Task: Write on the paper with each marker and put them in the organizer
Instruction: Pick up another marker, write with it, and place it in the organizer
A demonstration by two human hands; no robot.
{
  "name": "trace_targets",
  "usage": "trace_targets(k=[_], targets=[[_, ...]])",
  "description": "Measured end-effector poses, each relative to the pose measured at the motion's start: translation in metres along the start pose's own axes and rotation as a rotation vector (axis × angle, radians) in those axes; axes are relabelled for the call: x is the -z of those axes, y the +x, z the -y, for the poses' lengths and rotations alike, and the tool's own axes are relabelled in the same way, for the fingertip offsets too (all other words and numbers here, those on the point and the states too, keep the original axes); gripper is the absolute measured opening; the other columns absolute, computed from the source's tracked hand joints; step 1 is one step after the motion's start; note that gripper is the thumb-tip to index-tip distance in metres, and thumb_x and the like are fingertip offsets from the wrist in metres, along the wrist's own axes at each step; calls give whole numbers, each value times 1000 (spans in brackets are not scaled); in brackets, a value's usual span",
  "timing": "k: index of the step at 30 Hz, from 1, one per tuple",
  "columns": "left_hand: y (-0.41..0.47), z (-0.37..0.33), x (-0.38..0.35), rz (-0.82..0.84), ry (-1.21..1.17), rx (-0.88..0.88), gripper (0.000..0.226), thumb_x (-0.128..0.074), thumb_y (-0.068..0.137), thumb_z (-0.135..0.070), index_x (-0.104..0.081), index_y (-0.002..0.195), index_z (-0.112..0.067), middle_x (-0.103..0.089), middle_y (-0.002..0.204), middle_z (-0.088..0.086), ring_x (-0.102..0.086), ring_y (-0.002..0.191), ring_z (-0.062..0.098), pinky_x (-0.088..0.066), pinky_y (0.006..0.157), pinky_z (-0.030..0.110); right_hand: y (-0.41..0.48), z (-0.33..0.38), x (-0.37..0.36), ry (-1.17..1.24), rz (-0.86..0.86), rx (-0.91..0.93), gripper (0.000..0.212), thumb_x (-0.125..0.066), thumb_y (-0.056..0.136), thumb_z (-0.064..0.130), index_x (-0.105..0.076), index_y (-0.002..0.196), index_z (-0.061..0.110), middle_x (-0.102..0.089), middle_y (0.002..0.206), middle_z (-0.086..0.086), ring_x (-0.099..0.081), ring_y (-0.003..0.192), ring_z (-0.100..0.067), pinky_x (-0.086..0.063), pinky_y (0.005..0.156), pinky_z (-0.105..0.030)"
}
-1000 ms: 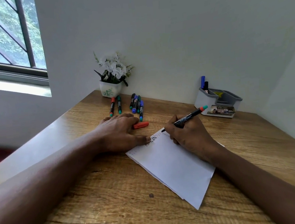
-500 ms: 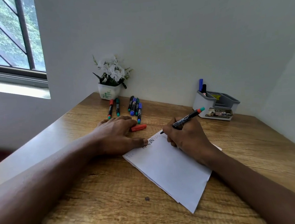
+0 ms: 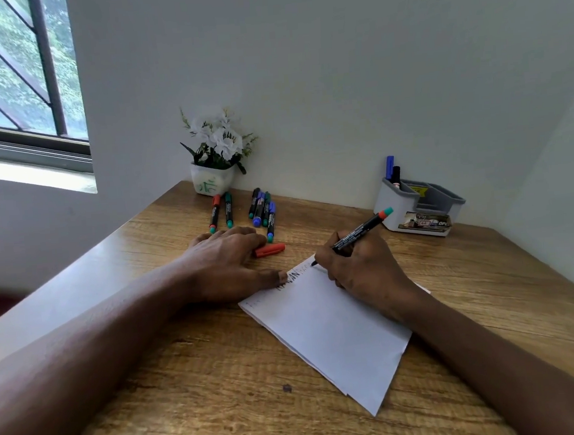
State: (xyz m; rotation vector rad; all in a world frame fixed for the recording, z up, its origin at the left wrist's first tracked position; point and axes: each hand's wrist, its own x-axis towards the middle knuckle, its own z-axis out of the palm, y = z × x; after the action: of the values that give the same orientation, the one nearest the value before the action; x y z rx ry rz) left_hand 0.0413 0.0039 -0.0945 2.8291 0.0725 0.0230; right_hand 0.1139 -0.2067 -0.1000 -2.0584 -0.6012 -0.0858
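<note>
**Red marker on paper, mid-stroke**

Right hand [image 3: 362, 269] has a pen-style grip clenched around the uncapped marker [image 3: 359, 232], tip down on the top edge of the paper [image 3: 325, 331], centre frame. Barrel tilts up-right, its orange-and-teal end pointing toward the organizer [image 3: 418, 207] at right against the wall. Left hand [image 3: 227, 263] lies flat, palm down, grasping nothing; thumb tip pins the paper's upper-left edge beside the dark scribbles already there. The fresh marks just left of the tip look faint, colour hard to tell.

Red cap [image 3: 270, 249] lies loose on the table [image 3: 190, 396], just right of the left fingers.

Six capped markers [image 3: 244, 210] wait in two clusters at upper centre, in front of the flower pot [image 3: 212, 183]. Two markers stand in the organizer's left compartment, so I'd judge the task early.

To do this step well:
- keep the thumb pressing, the sheets are loose and will slide under stroke drag
- short light stroke, tip is right at the paper's edge and could run onto the wood
- recap before dropping it in; cap is within easy left-hand reach
</note>
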Motion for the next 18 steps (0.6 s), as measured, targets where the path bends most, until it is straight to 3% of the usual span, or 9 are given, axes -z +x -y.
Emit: trace_targets(k=[12, 18], targets=[[0, 0, 0, -3, -4, 1, 84, -50, 86, -76, -30, 156, -34, -24, 166, -8, -26, 150, 18, -24, 121, 52, 1, 2, 0, 82, -24, -74, 17, -72, 89, 15, -65, 74, 8, -65, 56, -3, -55, 44, -11, -42, 41, -19], [0, 0, -1, -13, -14, 0, 84, -51, 86, -76, -29, 156, -35, -24, 166, -8, -27, 150, 17, -23, 122, 51, 1, 1, 0, 73, -15, -94, 15, -72, 89, 16, -68, 82, 3, -67, 58, -2, -57, 47, -11, -43, 44, -20]])
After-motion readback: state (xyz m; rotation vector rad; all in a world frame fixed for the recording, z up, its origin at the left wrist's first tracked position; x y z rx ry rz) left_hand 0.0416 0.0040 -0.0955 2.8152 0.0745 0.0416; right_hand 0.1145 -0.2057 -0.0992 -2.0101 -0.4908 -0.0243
